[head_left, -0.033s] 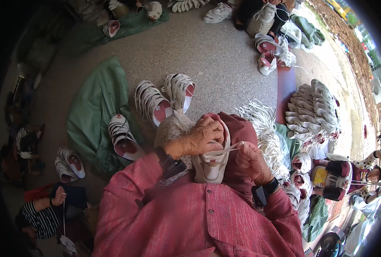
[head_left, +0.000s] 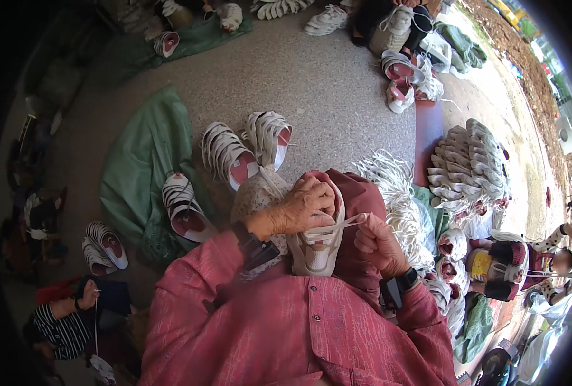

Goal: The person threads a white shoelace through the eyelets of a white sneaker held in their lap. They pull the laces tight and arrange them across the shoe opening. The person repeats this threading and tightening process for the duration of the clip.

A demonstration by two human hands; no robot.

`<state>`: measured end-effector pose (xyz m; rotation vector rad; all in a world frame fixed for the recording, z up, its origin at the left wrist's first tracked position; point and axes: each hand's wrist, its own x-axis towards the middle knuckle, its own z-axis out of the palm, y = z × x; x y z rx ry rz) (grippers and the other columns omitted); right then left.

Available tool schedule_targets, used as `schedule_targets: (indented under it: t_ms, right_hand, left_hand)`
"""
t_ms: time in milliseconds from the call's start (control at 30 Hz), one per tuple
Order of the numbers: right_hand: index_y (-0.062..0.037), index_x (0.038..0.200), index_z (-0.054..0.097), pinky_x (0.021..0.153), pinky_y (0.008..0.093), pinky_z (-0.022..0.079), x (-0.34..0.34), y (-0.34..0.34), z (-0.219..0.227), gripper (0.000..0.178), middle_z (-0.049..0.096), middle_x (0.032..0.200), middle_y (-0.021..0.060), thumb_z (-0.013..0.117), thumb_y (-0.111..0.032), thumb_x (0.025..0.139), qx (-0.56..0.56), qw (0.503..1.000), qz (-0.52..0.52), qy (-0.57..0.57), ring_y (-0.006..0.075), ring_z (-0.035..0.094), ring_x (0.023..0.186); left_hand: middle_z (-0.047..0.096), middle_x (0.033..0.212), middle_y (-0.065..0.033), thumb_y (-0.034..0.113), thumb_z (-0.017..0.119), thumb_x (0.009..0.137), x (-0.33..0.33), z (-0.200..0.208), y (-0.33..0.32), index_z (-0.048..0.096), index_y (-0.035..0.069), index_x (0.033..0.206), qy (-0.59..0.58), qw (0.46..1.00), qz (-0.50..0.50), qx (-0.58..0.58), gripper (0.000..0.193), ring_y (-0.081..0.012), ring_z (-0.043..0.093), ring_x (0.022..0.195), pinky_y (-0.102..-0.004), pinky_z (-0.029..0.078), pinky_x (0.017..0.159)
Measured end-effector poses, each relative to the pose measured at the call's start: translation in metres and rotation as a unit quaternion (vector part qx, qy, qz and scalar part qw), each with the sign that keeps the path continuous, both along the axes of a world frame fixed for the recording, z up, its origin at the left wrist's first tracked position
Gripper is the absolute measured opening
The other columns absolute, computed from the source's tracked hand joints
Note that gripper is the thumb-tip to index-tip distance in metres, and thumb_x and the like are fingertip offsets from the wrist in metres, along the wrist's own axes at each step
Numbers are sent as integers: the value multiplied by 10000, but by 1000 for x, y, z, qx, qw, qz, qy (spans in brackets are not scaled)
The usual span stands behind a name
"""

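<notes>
A white sneaker (head_left: 318, 248) rests on my lap, toe pointing toward me. My left hand (head_left: 302, 207) lies curled over its upper and grips it near the lace holes. My right hand (head_left: 377, 241) pinches a flat white shoelace (head_left: 337, 226) that runs tight from the shoe to my fingers. Both arms wear red sleeves with dark bands at the wrists. Under the shoe is dark red cloth (head_left: 363, 193) over my knee.
Stacks of nested white shoes (head_left: 228, 154) stand ahead on the grey floor beside a green cloth (head_left: 138, 167). A heap of white laces (head_left: 395, 186) and more shoe stacks (head_left: 472, 161) lie right. Other people sit at lower left (head_left: 73, 315) and right (head_left: 524, 257).
</notes>
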<state>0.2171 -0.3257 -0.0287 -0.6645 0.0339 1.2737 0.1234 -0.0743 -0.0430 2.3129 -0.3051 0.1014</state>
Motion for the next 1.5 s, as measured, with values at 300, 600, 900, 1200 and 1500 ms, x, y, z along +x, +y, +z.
schedule_targets:
  t_ms: [300, 600, 900, 1200, 1500]
  right_hand:
    - [-55, 1081, 619, 797, 308, 563, -13, -5, -7, 91, 692, 974, 59, 607, -102, 1004, -136, 991, -2, -20, 155, 683, 857]
    - [-42, 1117, 633, 730, 293, 558, -19, -6, -5, 162, 694, 972, 35, 553, -157, 1035, -171, 984, -44, 20, 126, 659, 809]
    - [-43, 1067, 642, 653, 278, 498, -18, -3, -1, 204, 667, 988, 21, 555, -224, 1034, -197, 965, 90, -146, 120, 614, 797]
    - [-20, 1259, 606, 883, 318, 525, 16, 58, 0, 309, 680, 1168, 123, 638, -144, 978, -142, 692, -25, -707, 238, 669, 1063]
    - [5, 1174, 657, 916, 316, 516, 10, 59, -18, 229, 696, 1160, 123, 599, -138, 1005, -116, 766, 42, -631, 224, 670, 1067]
  left_hand:
    - [596, 1074, -26, 328, 738, 850, 5, 2, 4, 634, 91, 831, 37, 997, 2, -74, 261, -262, 453, 1122, -404, 321, 1041]
    - [603, 1080, -5, 279, 762, 831, 5, -2, 8, 610, 81, 663, 24, 992, -23, -121, 302, -233, 464, 1122, -398, 285, 1068]
    - [610, 1100, -1, 222, 758, 805, 6, 4, 11, 605, 73, 663, 125, 977, 10, -170, 257, -210, 454, 1150, -391, 289, 1086]
    - [616, 1063, -21, 210, 710, 876, 8, 3, 13, 641, 50, 712, 104, 973, -3, -206, 239, -213, 488, 1119, -384, 313, 1065]
    - [700, 1116, -111, 78, 679, 913, 1, 3, 60, 715, -13, 941, 141, 662, 215, -704, 102, -174, 639, 1017, -326, 511, 931]
